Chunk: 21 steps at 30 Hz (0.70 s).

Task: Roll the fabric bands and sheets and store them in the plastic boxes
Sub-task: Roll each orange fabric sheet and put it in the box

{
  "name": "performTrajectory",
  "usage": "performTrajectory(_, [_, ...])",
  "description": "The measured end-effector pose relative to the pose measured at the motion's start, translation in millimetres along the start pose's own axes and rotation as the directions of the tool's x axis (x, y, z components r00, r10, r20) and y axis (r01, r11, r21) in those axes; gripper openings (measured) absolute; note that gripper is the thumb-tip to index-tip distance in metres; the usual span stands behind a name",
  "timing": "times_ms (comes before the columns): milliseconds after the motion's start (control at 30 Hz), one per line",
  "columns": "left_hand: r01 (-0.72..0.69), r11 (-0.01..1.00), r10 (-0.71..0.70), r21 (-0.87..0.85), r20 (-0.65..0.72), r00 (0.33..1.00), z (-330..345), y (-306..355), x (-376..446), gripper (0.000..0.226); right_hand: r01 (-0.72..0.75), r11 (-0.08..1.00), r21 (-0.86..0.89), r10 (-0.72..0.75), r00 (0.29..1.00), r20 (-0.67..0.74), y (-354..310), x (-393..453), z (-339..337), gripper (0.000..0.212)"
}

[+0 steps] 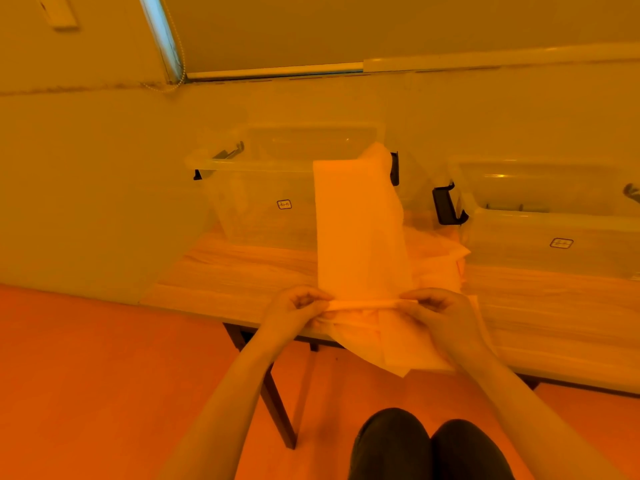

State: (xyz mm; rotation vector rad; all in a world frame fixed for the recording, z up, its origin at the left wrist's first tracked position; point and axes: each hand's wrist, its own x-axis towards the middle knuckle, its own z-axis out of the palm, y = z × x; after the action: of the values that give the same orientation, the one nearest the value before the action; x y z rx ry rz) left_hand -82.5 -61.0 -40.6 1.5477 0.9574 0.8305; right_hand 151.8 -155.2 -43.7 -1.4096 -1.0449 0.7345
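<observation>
To the left, an open stretch of floor (86, 375) is seen below the bench (214, 282), whose left corner and front edge are exposed, with a dark leg (277, 403) underneath. On the bench, toward its back, a clear plastic box (256, 202) is set near the wall, its rim open and dark latches hanging at its ends. The left hand (294, 306) is held just at the front edge of the bench; its grip is closed, fingers and thumb pinched on the left end of a narrow rolled edge of a fabric sheet (356, 230). The sheet is stretched up and away from that roll, and its far end is draped over the front rim of the left box. Under it, more loose fabric (398, 351) is spread on the bench and hangs past the front edge. The right hand (440, 310) is pinched shut on the right end of the roll, level with the left hand. Further right, a second clear box (554, 233) is set on the bench, apart from the first, a gap being left between them. The right end of the bench is cut off by the frame.
</observation>
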Motion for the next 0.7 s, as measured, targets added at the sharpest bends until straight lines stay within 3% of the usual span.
performTrajectory(433, [-0.018,0.999,0.016,0.043,0.030,0.999,6.5,0.3,-1.4,0.006,0.026,1.000,-0.007,-0.026,1.000,-0.001,3.8,-1.6,-2.4,0.014])
performTrajectory(700, [-0.011,0.999,0.010,0.034,0.018,1.000,5.4,0.4,-0.6,0.017,-0.019,0.998,0.052,0.018,1.000,0.014,2.3,-2.2,-3.1,0.018])
